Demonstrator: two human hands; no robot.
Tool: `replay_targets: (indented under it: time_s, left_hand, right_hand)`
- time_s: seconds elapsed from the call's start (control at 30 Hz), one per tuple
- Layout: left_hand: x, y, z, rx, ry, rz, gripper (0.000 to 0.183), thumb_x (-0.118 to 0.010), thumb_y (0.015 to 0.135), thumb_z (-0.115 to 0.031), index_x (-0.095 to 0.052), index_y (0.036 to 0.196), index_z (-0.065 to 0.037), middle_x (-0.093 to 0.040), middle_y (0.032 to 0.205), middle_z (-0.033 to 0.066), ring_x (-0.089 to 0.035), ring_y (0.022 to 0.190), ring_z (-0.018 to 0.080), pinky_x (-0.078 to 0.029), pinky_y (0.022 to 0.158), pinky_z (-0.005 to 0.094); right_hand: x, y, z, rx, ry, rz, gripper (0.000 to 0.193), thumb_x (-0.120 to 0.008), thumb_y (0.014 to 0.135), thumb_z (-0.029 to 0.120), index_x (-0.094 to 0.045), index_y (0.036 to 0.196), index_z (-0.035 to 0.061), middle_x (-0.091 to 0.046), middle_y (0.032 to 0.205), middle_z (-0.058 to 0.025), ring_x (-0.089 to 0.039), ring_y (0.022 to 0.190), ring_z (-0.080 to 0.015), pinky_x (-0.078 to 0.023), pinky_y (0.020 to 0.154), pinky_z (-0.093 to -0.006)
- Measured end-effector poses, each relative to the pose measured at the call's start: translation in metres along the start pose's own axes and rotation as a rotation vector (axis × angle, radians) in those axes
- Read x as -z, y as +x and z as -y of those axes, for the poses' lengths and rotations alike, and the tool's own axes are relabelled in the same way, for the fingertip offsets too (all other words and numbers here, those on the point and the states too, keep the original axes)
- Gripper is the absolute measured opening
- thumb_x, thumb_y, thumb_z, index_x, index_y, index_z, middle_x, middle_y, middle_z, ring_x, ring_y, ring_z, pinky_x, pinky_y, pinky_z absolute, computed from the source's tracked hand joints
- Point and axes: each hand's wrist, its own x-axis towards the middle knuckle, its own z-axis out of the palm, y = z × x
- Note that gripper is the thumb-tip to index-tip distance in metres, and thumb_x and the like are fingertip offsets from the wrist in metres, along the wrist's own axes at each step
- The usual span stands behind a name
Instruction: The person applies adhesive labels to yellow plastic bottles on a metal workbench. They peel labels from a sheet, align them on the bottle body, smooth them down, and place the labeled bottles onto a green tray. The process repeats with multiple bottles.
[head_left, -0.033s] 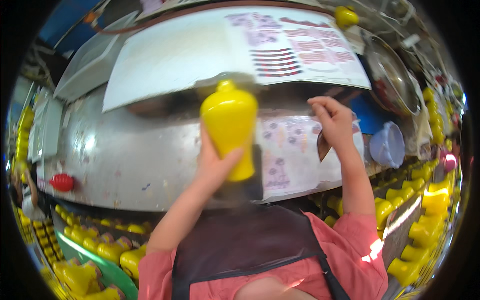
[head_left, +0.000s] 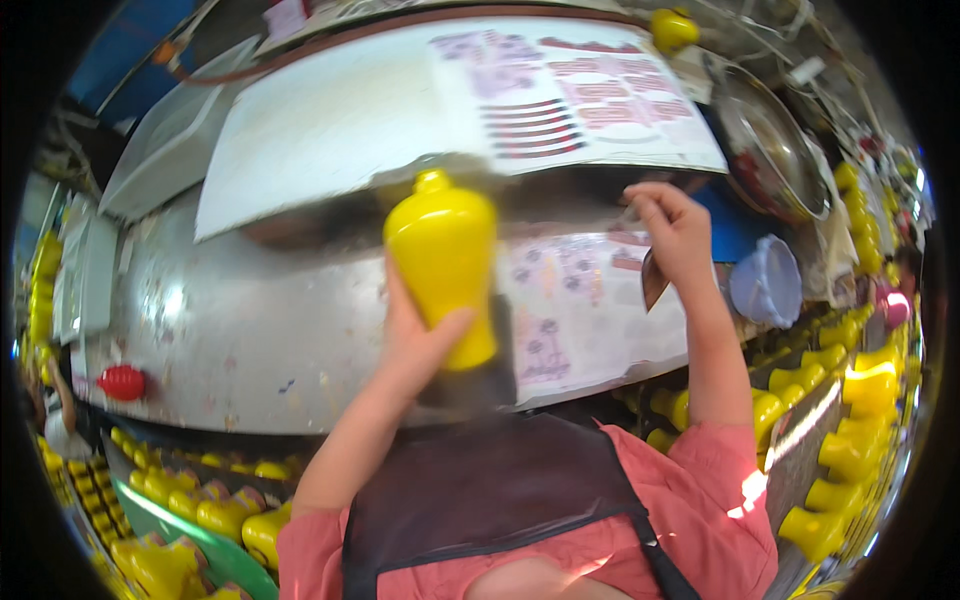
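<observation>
My left hand (head_left: 418, 325) is wrapped round the lower side of a glossy yellow vase (head_left: 440, 255), which stands upright with its narrow neck away from me. Over the right part of the bench, my right hand (head_left: 678, 240) is closed, thumb and forefinger pinched together. A brown, flat, pointed piece like a scraper (head_left: 653, 282) sticks out below its palm. Something thin and pale seems to be at the fingertips, too blurred to name. Beneath and beside that hand lies a white sheet with purple printed motifs (head_left: 560, 310).
Behind the vase is a raised white board (head_left: 320, 120) bearing printed sheets (head_left: 610, 85). A lilac bucket (head_left: 768, 285) and a metal basin (head_left: 770, 140) stand at right. On the left are a red object (head_left: 122, 382) and a pale tray (head_left: 175, 135). Several yellow vases (head_left: 225, 510) surround the bench.
The view has shifted a little, so the bench and vase appear slightly farther left. My right hand has moved slightly right over the sheet. Both grips look the same.
</observation>
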Motion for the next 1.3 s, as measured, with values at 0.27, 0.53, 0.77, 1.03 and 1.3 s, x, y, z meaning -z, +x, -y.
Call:
replay_targets:
  time_s: [0.27,0.53,0.77,1.03,1.3]
  left_hand:
    - [-0.008,-0.001,-0.007,-0.124,0.046,-0.037,0.103,-0.067,0.085,-0.010,-0.004,0.167,-0.008,-0.042,0.152,0.0161,-0.048,0.136,0.0289,-0.039,0.115,0.0425]
    - [-0.008,-0.004,-0.004,-0.110,0.065,-0.072,0.101,-0.066,0.083,-0.010,-0.007,0.166,-0.005,-0.039,0.154,0.0163,-0.044,0.140,0.0287,-0.035,0.119,0.0427]
    - [-0.006,-0.005,-0.004,-0.114,0.079,-0.059,0.101,-0.066,0.084,-0.011,-0.007,0.166,-0.004,-0.037,0.156,0.0170,-0.041,0.143,0.0293,-0.033,0.120,0.0422]
    - [-0.015,-0.007,0.000,-0.198,-0.056,-0.114,0.106,-0.067,0.085,-0.014,-0.001,0.168,-0.005,-0.035,0.162,0.0194,-0.039,0.148,0.0310,-0.031,0.122,0.0424]
    - [-0.002,0.004,0.002,-0.011,-0.161,0.004,0.094,-0.071,0.083,-0.008,-0.021,0.163,-0.004,-0.050,0.149,0.0168,-0.053,0.136,0.0290,-0.043,0.114,0.0416]
  right_hand:
    - [0.191,0.094,-0.068,-0.214,-0.122,-0.557,0.032,-0.071,0.097,0.028,-0.078,0.109,-0.0002,-0.075,0.084,-0.0049,-0.068,0.079,-0.0136,-0.053,0.077,-0.0290]
    - [0.279,0.179,-0.178,-0.475,-0.542,-0.132,0.037,-0.073,0.089,0.028,-0.077,0.110,-0.0014,-0.077,0.091,-0.0172,-0.073,0.083,-0.0261,-0.055,0.080,-0.0378]
    - [0.287,0.186,-0.201,-0.531,-0.301,0.025,0.034,-0.076,0.086,0.027,-0.077,0.107,0.0003,-0.074,0.086,-0.0091,-0.068,0.077,-0.0212,-0.052,0.076,-0.0344]
    - [0.253,0.140,-0.053,-0.365,-0.019,0.020,0.032,-0.069,0.099,0.040,-0.068,0.092,0.0085,-0.059,0.071,0.0018,-0.043,0.047,-0.0046,-0.029,0.042,-0.0224]
    - [0.144,0.060,0.021,-0.307,0.068,0.510,0.025,-0.064,0.101,0.029,-0.070,0.102,0.0046,-0.068,0.091,0.0004,-0.044,0.054,-0.0002,-0.033,0.049,-0.0173]
